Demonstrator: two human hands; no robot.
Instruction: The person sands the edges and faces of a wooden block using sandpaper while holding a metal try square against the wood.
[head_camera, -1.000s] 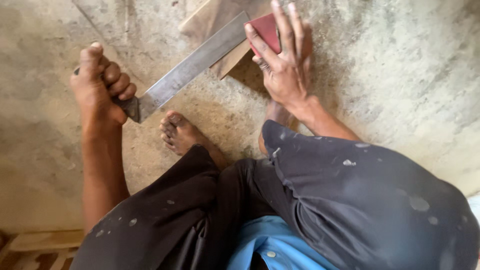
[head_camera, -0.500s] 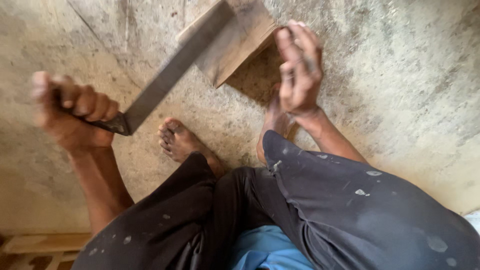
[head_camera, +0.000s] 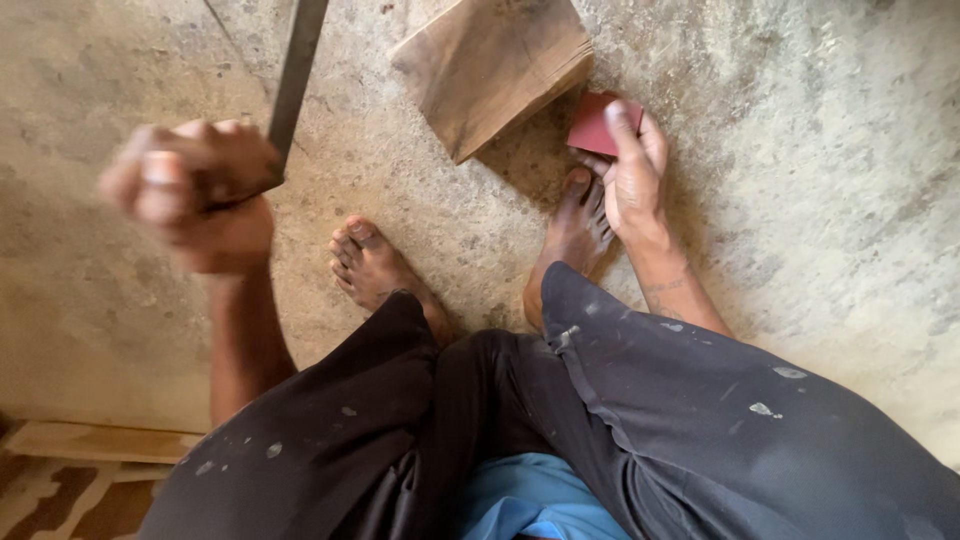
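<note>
The long blade (head_camera: 296, 80) has been swung upright at upper left, gripped by the left hand (head_camera: 195, 195); the red block (head_camera: 592, 124) is pinned by the right hand (head_camera: 632, 180), its fingers flat.

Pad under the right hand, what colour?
Dark red. The pad lies on the floor under the right hand's fingertips, beside the wood block; head view shows it.

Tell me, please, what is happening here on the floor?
A person crouches barefoot on a rough concrete floor. The left hand, blurred, grips the handle of a long flat metal blade that points up out of the picture. The right hand rests fingers on a small red rectangular block lying beside a brown wooden board. The right foot sits just below the red block.
</note>
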